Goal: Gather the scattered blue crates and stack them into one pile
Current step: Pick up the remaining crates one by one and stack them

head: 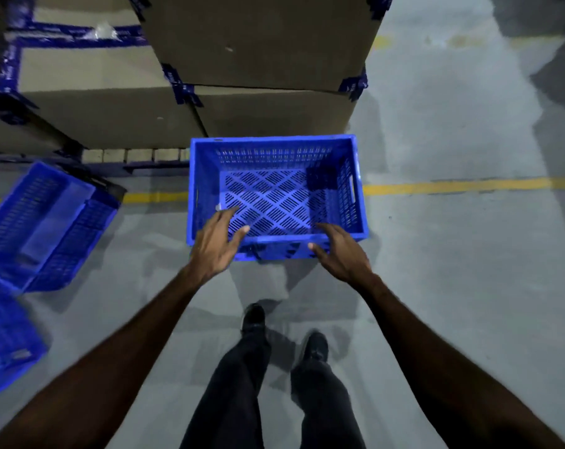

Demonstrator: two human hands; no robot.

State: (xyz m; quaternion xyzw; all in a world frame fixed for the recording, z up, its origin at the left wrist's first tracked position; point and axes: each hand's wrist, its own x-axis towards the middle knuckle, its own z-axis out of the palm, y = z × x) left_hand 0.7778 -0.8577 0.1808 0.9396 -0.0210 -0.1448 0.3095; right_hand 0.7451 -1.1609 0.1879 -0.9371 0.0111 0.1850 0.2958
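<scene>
**Two hands reach for a blue crate**

A blue crate sits upright on the grey floor. Its open top faces up, and you can see the holes in its bottom. It stands just in front of a pile of big brown boxes with blue tape on their corners.

The left hand is above the near left corner of the crate. Its fingers are spread wide and hold nothing. The right hand is at the near edge of the crate, on the right side. Its fingers are loose and a little bent. I cannot tell if either hand touches the crate.

A second blue crate lies tipped over on the floor, off to the left. Part of a third blue crate shows at the left edge, close to the second one.

A yellow line runs across the floor behind the crate. The person's dark trousers and black shoes show below the hands.
</scene>
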